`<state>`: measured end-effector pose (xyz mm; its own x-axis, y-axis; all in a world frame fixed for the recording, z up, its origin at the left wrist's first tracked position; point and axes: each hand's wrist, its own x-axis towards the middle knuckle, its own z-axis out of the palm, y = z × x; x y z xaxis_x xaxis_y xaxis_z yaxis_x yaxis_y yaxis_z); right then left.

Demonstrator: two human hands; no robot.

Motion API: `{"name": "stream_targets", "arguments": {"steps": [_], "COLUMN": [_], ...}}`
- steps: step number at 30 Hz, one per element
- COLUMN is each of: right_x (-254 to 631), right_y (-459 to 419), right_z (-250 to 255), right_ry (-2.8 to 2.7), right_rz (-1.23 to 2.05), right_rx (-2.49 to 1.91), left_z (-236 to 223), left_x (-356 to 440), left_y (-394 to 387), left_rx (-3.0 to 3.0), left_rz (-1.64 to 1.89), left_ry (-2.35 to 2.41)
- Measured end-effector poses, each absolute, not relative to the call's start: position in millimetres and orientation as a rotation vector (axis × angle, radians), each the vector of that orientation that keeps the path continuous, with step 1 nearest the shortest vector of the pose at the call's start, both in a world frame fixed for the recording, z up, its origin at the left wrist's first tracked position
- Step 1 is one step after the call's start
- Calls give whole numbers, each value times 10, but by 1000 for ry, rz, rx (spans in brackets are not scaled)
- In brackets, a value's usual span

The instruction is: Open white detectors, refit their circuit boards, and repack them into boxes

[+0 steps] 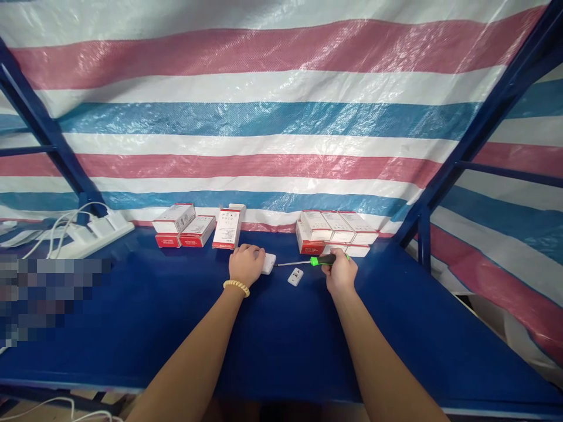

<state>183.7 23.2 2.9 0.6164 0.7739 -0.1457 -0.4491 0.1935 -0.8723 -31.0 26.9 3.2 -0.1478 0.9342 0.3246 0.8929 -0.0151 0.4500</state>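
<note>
My left hand [247, 265] is closed over a small white plastic device [268, 264] on the blue tabletop, with the device's right end showing past the fingers. A screwdriver [323, 260] with a black and green handle lies in the grip of my right hand [341, 271]. Its thin shaft points left, and the tip is at the right end of the white device; whether it touches a screw is too small to tell. Between the hands, a little nearer to me, rests a small white plate with dark openings [295, 276].
Red-and-white boxes stand along the back: a stack [185, 225] at left, an upright box [227, 227] behind my left hand, another stack [336, 228] at right. A white power strip [97, 234] with cables sits far left. Blue frame posts [440, 181] and striped sheeting [272, 117] enclose the table [285, 346].
</note>
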Motion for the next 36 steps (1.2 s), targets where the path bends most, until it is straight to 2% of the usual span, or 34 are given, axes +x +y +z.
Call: {"name": "stream_targets", "arguments": {"steps": [23, 32, 36], "right_x": [1767, 1795, 1813], "right_y": [215, 200, 208], "right_z": [46, 21, -19], "right_ry": [-346, -588, -618], "right_rz": [942, 713, 747], "right_rx": [-970, -1050, -1129], "left_z": [116, 99, 77], "left_x": [-352, -280, -247], "left_y": [293, 227, 217], "left_rx": [1575, 1893, 2054], "left_rz": [935, 805, 715], "left_ry": [2095, 2382, 2457]}}
